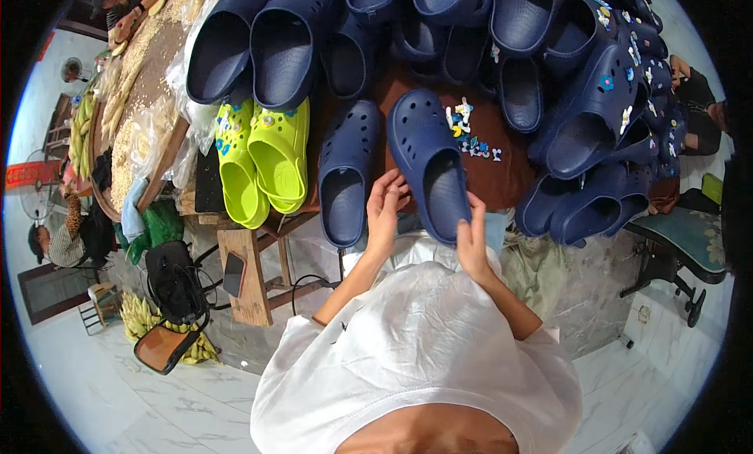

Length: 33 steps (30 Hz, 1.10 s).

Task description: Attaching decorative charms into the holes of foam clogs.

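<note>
A plain navy clog lies toe-away in front of me on the brown-topped table. My right hand grips its heel at the right side, thumb and fingers at the rim. By the clog's left side, my left hand has its fingers loosely bent and apart, holding nothing. Left of that hand rests a second plain navy clog. Small white, blue and yellow shoe charms lie scattered just right of the gripped clog.
Lime-green clogs with charms stand to the left. Navy clogs are heaped along the back, and charm-decorated navy clogs at the right. A phone lies on a wooden stool. A large round tray of pale kernels is far left; other people sit around.
</note>
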Available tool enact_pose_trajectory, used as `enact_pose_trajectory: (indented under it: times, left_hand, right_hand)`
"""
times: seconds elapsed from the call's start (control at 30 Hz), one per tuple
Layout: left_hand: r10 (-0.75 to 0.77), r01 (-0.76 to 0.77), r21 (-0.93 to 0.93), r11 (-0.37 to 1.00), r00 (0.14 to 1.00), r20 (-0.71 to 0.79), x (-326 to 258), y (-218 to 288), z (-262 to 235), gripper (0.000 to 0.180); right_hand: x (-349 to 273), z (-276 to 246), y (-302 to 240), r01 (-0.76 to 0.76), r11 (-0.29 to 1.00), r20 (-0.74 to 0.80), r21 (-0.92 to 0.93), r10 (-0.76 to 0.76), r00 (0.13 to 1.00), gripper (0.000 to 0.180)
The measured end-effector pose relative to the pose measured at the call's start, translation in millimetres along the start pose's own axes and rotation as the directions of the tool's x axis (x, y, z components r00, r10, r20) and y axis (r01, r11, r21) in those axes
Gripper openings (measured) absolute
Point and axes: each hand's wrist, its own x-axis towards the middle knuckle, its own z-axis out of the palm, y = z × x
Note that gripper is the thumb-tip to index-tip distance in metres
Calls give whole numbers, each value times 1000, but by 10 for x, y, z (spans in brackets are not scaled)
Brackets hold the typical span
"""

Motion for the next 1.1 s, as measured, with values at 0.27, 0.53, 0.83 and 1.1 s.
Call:
enact_pose_trajectory:
  times: [0.27, 0.53, 0.83, 1.1]
  left_hand:
    - [398, -404, 435, 805, 911, 110, -87, -36, -24, 48]
    - [495, -475, 638, 606, 853, 165, -228, 126, 107, 40]
    - [-120, 147, -186, 971, 981, 150, 13, 3, 225, 46]
    - [-66, 108, -431, 896, 992, 110, 437, -277, 308, 40]
  right_hand:
    - [78, 364, 369, -87, 996, 138, 1, 86, 987, 54]
    - [305, -107, 204, 120, 933, 93, -339, -94, 991, 19]
    - [766, -221, 182, 269, 735, 106, -622, -262, 959, 35]
    - [849, -96, 79, 387, 726, 238, -569, -305, 922, 34]
